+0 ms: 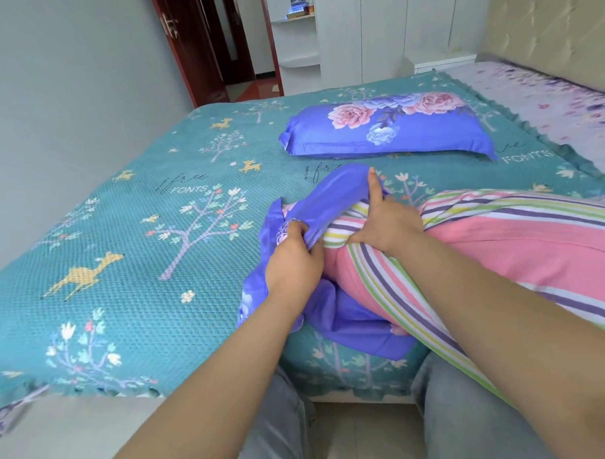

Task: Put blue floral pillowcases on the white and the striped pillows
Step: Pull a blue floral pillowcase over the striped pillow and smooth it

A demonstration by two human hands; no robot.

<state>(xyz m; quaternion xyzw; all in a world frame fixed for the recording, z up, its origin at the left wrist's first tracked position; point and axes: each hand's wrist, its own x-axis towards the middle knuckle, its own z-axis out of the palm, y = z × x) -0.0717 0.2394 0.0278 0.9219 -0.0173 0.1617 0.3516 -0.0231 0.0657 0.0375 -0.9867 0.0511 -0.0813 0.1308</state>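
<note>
A pink pillow with coloured stripes (500,243) lies across the near right of the bed, its left end inside the mouth of a bunched blue floral pillowcase (341,197). My left hand (295,260) grips the near edge of the pillowcase opening. My right hand (384,219) holds the far edge of the opening against the pillow's end, thumb stretched up along the blue cloth. Farther back lies a pillow fully covered in a blue floral pillowcase (390,130).
The bed wears a teal bedspread (130,235) with trees and deer; its near edge is at my knees. A lilac floral sheet (561,107) shows at the right. A white wardrobe (383,30) and an open doorway (233,43) stand beyond the bed.
</note>
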